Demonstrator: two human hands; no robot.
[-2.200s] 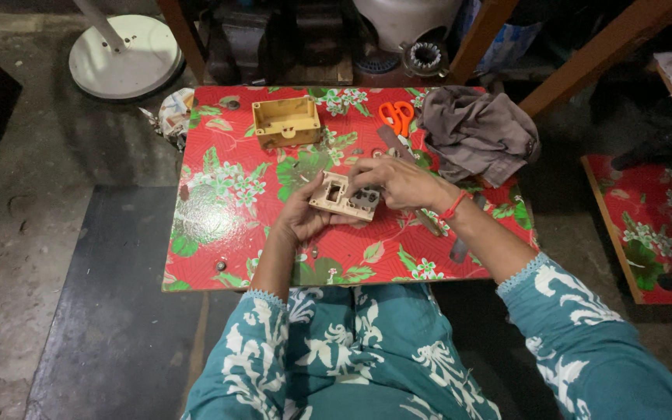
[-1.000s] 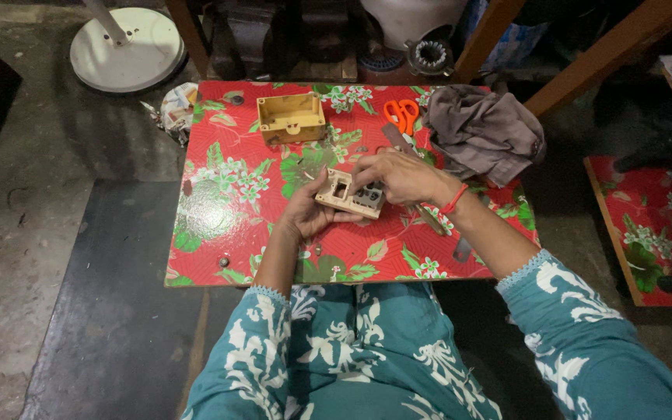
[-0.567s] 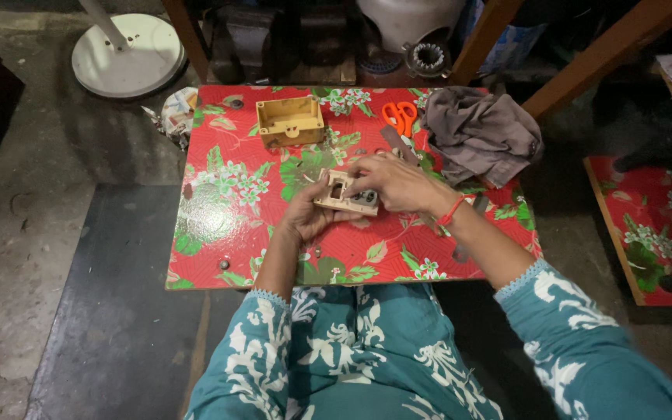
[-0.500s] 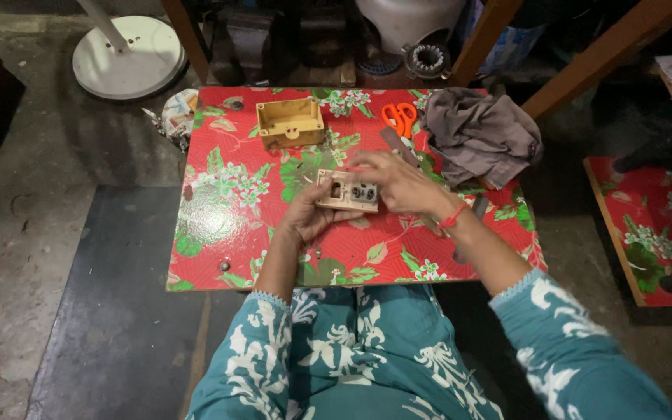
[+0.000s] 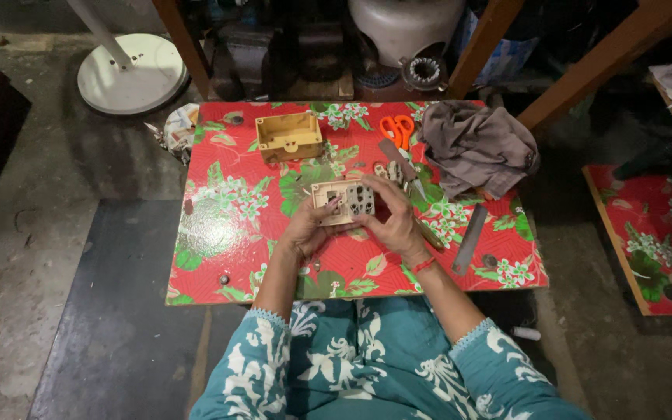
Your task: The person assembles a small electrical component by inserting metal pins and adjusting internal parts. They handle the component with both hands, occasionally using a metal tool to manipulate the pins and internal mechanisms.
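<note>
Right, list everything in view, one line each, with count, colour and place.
table: one, red floral top, centre
switch plate: one, beige, held over the table
box: one, yellow-beige, open, table's far left
scissors: one, orange handles, far edge
cloth: one, grey, crumpled, far right corner
flat bar: one, grey, right edge
round base: one, white, floor, upper left
left hand: holds the plate's left end
right hand: grips its right end

The beige switch plate [image 5: 342,202] has been turned between the left hand [image 5: 307,228] and right hand [image 5: 393,220]: earlier tilted edge-up, its flat face with the dark perforated block is now presented upward.
</note>
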